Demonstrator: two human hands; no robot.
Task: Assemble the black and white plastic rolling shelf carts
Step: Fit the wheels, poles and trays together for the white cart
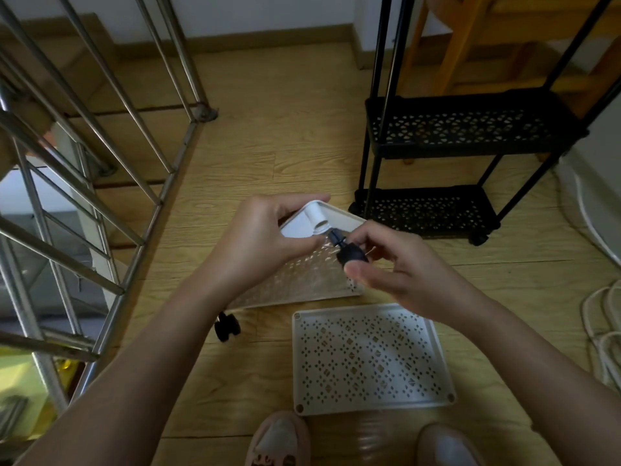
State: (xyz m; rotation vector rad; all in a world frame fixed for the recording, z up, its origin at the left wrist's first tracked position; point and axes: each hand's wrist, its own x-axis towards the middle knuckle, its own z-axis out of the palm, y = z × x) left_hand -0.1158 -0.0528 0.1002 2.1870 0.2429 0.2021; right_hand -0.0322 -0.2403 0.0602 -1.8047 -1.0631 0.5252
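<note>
My left hand [268, 237] grips the corner of a white perforated shelf tray [299, 277], which is tilted up off the floor. My right hand [396, 267] pinches a black caster wheel [351, 254], whose stem points into the white corner socket [319, 220] of that tray. A second white tray [369, 358] lies flat on the floor in front of me. Another black caster [226, 326] lies on the floor under my left forearm. The black cart [463, 156] stands at the back right with two shelves on its poles.
A steel stair railing [100, 156] runs along the left. White cables [601, 331] lie at the right edge beside a white appliance [594, 196]. A wooden chair [487, 45] stands behind the black cart. My slippered feet [279, 438] are at the bottom.
</note>
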